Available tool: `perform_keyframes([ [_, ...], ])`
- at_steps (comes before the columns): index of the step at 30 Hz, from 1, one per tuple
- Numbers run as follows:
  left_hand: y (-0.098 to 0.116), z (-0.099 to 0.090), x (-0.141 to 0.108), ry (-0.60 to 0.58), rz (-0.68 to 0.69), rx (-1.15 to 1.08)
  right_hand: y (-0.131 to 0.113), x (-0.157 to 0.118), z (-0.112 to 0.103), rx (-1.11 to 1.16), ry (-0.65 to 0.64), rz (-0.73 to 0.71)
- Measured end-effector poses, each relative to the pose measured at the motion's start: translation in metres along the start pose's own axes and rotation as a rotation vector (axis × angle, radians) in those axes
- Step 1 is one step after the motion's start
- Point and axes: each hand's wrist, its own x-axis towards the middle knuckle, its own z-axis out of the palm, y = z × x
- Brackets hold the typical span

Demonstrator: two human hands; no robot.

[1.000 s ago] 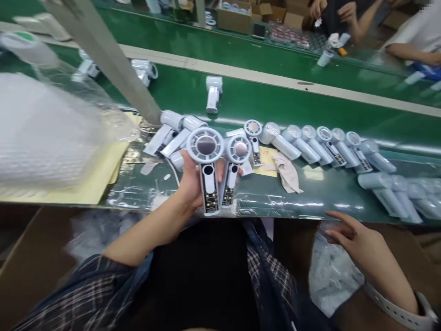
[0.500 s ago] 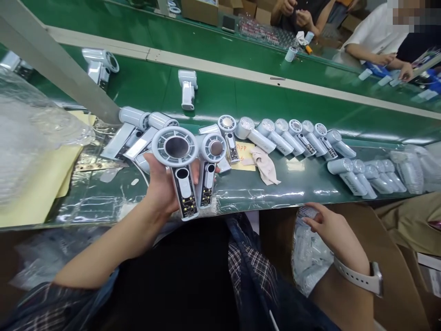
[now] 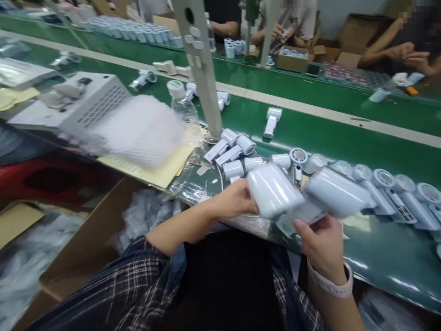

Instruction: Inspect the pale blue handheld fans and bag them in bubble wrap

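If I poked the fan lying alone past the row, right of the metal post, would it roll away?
Probably not far: the fan has a roundish head, but its handle sticks out and would likely stop it. It shines, so it may feel slippery.

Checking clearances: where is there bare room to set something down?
Bare: glossy dark green bench right of the right hand, before the row of pale blue plastic fans; green belt behind that row. Crowded: more fans cluster beside the grey metal post.

There are two near hands (image 3: 237,200) with two blurry blue fans (image 3: 274,188), one green-topped bottle (image 3: 186,109) and one white wrist strap (image 3: 332,284).
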Motion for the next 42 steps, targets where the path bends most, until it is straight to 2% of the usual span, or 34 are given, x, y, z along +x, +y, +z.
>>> perform_keyframes([
  [2, -0.012, -0.010, -0.001, 0.118, -0.019, -0.103, -0.003, 0.011, 0.002, 0.065, 0.023, 0.005],
  [3, -0.017, -0.012, -0.002, 0.116, -0.023, -0.150, -0.004, 0.016, 0.005, 0.101, -0.007, 0.021],
  [6, -0.024, -0.010, -0.003, 0.031, -0.056, -0.266, -0.009, 0.022, 0.012, 0.278, -0.125, 0.084],
  [10, -0.017, -0.002, -0.006, 0.005, 0.003, -0.211, -0.007, 0.013, 0.013, 0.382, -0.110, 0.108],
  [14, -0.010, -0.001, -0.007, -0.188, -0.003, -0.064, -0.001, -0.001, 0.010, 0.359, -0.135, 0.101],
  [17, -0.008, -0.001, -0.006, -0.177, 0.003, 0.002, 0.001, -0.004, 0.010, 0.322, -0.093, 0.124],
  [20, -0.010, -0.002, -0.005, -0.216, -0.026, -0.069, 0.003, -0.003, 0.011, 0.341, -0.045, 0.159],
  [23, -0.014, -0.003, -0.006, -0.239, -0.060, -0.085, 0.003, -0.002, 0.012, 0.381, -0.062, 0.165],
  [28, -0.017, -0.008, -0.010, -0.186, -0.027, -0.027, 0.003, -0.001, 0.010, 0.424, -0.095, 0.169],
  [32, -0.017, -0.010, -0.011, -0.253, 0.004, -0.049, 0.004, -0.002, 0.007, 0.427, -0.134, 0.161],
  [35, -0.023, -0.010, -0.007, -0.201, -0.015, -0.055, 0.005, -0.003, 0.006, 0.434, -0.111, 0.139],
  [40, -0.039, -0.010, -0.001, -0.011, -0.029, -0.120, 0.007, -0.006, 0.010, 0.446, -0.039, 0.170],
  [42, -0.039, -0.011, -0.002, -0.023, -0.032, -0.118, 0.006, -0.007, 0.010, 0.446, -0.034, 0.188],
])
